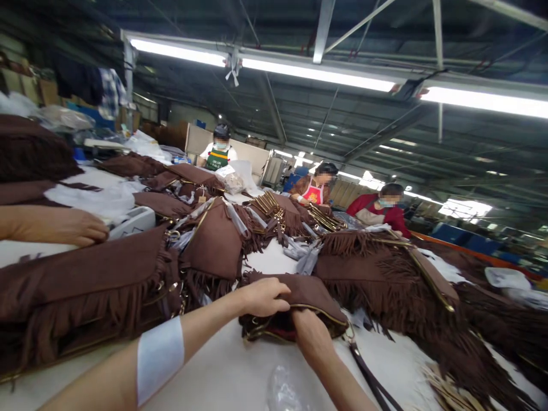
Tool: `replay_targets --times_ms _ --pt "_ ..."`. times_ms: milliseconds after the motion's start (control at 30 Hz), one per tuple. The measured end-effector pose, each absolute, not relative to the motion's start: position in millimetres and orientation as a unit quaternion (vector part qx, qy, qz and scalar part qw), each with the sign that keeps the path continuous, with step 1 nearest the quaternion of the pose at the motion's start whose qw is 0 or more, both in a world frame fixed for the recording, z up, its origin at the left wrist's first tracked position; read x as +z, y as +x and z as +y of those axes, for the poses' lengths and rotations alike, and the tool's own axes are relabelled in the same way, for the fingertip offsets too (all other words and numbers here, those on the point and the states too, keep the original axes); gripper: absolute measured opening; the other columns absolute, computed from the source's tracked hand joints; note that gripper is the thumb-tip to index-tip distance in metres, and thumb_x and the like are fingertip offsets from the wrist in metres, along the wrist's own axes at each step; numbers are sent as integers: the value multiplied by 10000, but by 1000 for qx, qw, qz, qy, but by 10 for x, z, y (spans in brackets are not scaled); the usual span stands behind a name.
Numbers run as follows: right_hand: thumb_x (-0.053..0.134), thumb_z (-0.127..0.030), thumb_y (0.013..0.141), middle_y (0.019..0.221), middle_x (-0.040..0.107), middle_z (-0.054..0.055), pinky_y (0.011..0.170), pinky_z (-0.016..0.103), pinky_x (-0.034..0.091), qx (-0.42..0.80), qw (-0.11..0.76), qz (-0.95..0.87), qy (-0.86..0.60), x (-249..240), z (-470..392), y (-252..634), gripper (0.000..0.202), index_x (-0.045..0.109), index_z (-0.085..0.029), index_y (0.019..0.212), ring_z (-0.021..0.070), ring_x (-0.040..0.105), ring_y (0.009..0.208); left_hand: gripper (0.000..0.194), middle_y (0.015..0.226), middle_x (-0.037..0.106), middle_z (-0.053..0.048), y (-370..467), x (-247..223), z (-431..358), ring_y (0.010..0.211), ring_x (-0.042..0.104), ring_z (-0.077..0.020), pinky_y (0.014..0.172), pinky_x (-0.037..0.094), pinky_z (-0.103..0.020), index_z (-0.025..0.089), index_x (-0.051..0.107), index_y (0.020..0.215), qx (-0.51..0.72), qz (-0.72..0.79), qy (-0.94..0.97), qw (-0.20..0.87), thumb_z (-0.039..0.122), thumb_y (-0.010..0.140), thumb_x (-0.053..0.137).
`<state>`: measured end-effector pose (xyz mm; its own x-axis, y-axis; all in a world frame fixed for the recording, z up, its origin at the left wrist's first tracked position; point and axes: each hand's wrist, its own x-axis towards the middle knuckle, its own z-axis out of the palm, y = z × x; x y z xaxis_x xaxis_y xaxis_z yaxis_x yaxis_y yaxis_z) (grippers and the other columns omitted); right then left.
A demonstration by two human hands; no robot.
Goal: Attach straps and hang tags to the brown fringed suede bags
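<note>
**Both hands on a fringed suede bag at a crowded workbench**

Meanwhile, at a long white-topped work table (240,371) heaped with identical goods, a worker's two bare hands close on a small brown suede handbag with a gold-coloured zip edge (308,294), which lies on the table directly in front of the camera, between larger piles to either side. The left hand (263,297), its forearm wrapped in a white band (159,357), rests on the bag's top flap with fingers curled and pressed together, pinching the suede at the mouth. The right hand (312,337) reaches in from below, fingers tucked into the opening and hidden from sight, so whether they are spread or closed cannot be told. A dark strap (370,377) trails from the bag toward the near edge, and a crumpled piece of clear plastic film (285,391) lies beside the right wrist.

The bag looks soft and light, likely to sag and fold rather than hold its shape; the stiffer zip rim and the flap edge seem the surest places to grip, while the loose strap could snag.

Stacks of brown fringed suede bags (85,291) fill the left side, with another fringed heap (385,279) on the right. Another person's hand (64,227) lies flat at the far left. Three co-workers in masks and aprons (317,185) stand at the table's far end under long fluorescent tube lights (317,73).
</note>
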<state>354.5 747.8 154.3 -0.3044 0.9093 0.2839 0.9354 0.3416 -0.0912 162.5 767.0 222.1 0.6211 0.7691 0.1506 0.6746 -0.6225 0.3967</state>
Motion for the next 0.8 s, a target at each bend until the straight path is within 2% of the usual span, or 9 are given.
replay_targets --times_ms 100,167,233,367,467,567,667,733,800 --pt "427 -26 865 866 712 83 642 263 435 -15 112 -816 -568 1693 7204 3533 310 678 -199 922 224 674 791 278 912 703 -157 1357 2140 7515 858 657 -261 759 487 -324 115 689 924 146 468 857 159 167 870 421" --pt "420 -86 922 780 702 29 610 235 411 12 105 -822 -559 1789 7035 3497 273 653 -217 861 186 666 717 242 793 703 -114 1198 2050 7394 776 658 -236 706 480 -291 150 688 808 123 475 853 175 104 804 451" --pt "424 -120 942 738 686 -1 607 215 408 59 118 -834 -535 1841 6912 3411 253 631 -221 837 165 657 697 233 800 708 -73 1103 1943 7273 786 659 -221 691 470 -264 189 684 789 100 465 858 193 68 737 493" --pt "465 -49 867 931 689 42 751 233 445 118 166 -857 -474 1758 6796 3123 270 625 -206 1016 191 654 885 308 986 691 -79 1072 1767 7098 937 638 -259 757 463 -294 206 655 951 110 494 840 194 86 688 548" --pt "486 -61 839 945 629 69 761 271 464 80 179 -855 -479 1659 6791 2942 261 625 -192 1018 217 636 875 216 930 671 -57 1070 1766 7063 897 620 -252 725 441 -285 202 613 890 146 509 827 189 140 686 583" --pt "499 -104 825 994 572 78 804 305 481 92 266 -840 -464 1688 6844 2851 317 602 -187 1112 222 609 899 146 812 642 -18 1050 1853 7077 772 594 -200 644 395 -250 195 559 836 210 493 820 203 131 705 542" --pt "454 -138 840 1080 574 81 855 314 487 203 359 -817 -403 1825 6939 2799 389 577 -204 1203 217 584 976 166 754 626 12 1057 1920 7097 694 557 -156 596 366 -222 187 556 859 287 450 804 261 126 709 522" --pt "454 -206 864 980 617 56 747 288 514 318 371 -782 -387 1896 7008 2759 293 637 -207 1093 199 598 863 122 748 635 11 1079 1925 7106 688 552 -144 599 375 -212 177 572 824 327 434 782 305 155 711 533" --pt "530 -309 844 805 626 25 608 255 501 426 378 -716 -404 1908 7073 2714 215 664 -186 958 165 580 681 54 728 645 6 1099 1904 7113 681 559 -139 613 390 -210 170 574 747 350 429 761 339 198 720 536"
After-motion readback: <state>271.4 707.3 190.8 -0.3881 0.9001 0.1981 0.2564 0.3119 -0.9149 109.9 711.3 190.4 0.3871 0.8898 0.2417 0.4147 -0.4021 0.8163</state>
